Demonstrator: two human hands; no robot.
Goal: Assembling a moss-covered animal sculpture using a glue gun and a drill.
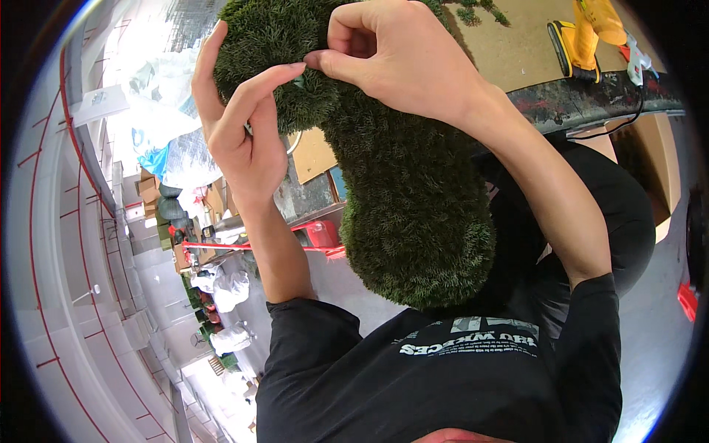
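Observation:
A large shape covered in dark green artificial foliage (pixel 413 192) runs from the top of the view down toward my chest, with a rounded lower end. My left hand (pixel 247 125) grips its upper lobe from the left, one finger stretched along the outer edge and another fingertip pressing into the foliage. My right hand (pixel 399 63) reaches over the top with thumb and finger pinched together, almost touching that left fingertip. Whatever the pinch holds is too small to make out. A small pale green spot shows in the foliage just below the fingertips.
On the workbench (pixel 517 55) at the upper right are a yellow-and-black tool (pixel 580 44) and a glue gun (pixel 635 63) with a black cord. Loose green sprigs (pixel 480 11) lie at the top. Clear plastic wrapping (pixel 166 96) is at the left, and a red container (pixel 323 234) lower down.

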